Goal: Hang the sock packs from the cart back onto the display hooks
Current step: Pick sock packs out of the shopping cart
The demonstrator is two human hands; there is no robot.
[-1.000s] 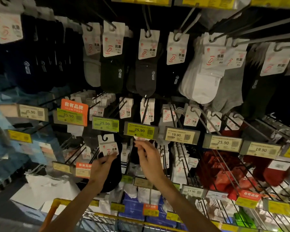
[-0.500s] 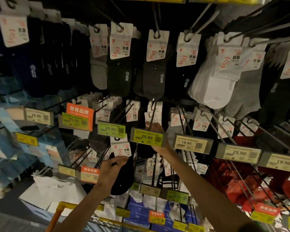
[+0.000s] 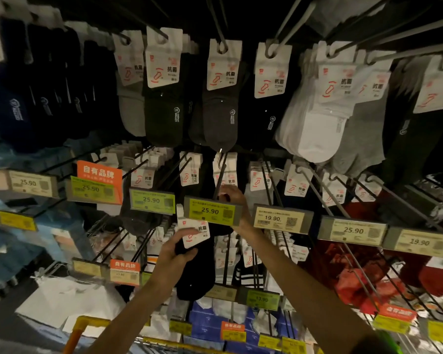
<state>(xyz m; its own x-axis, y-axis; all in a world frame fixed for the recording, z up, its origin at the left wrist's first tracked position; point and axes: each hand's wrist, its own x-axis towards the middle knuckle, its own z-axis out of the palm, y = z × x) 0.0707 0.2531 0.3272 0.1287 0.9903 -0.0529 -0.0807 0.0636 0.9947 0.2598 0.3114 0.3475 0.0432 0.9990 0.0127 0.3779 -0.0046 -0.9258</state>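
Note:
My left hand (image 3: 175, 251) grips a black sock pack (image 3: 197, 264) by its white header card, held just below the yellow 25.90 price tag (image 3: 211, 210) at the centre of the display. My right hand (image 3: 232, 198) reaches up behind that tag, fingers curled around the black display hook (image 3: 220, 175) that carries it. The pack's card top sits left of the tag and is not on the hook. The cart (image 3: 87, 325) shows only as a yellow-orange handle and wire rim at the bottom left.
Rows of hooks hold hanging sock packs: dark ones (image 3: 164, 98) above, white ones (image 3: 315, 118) at upper right, red ones (image 3: 363, 277) at lower right. Price tags line each hook end. Blue boxed goods (image 3: 210, 325) sit on the lowest row.
My left hand has lifted the sock pack up and right, to just under the 25.90 tag. My right hand stays behind the tag on the hook.

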